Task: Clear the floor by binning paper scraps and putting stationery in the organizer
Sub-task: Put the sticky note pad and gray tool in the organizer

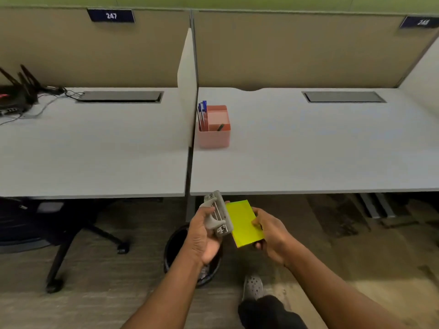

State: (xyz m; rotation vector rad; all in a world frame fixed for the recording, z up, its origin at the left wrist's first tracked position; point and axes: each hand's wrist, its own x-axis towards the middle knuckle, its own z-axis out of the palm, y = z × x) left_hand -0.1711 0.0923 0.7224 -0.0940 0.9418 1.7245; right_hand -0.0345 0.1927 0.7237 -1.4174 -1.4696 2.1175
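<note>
My left hand (204, 236) grips a grey hole punch (219, 213), held below the desk's front edge. Beside it, my right hand (269, 233) holds a bright yellow sticky-note pad (243, 222) by its right side, thumb on top. The pad's left edge touches the punch. A pink organizer (215, 136) stands on the right desk next to the divider, with blue pens (202, 113) in its left slot and a dark pen in front. A black waste bin (173, 248) sits on the floor under my left hand, with paper scraps inside.
Two grey desks (308, 150) are split by a white divider (187, 91). A black office chair (59, 233) stands under the left desk. A black router with cables (16, 96) sits far left. My foot in a grey clog (253, 287) is on the carpet.
</note>
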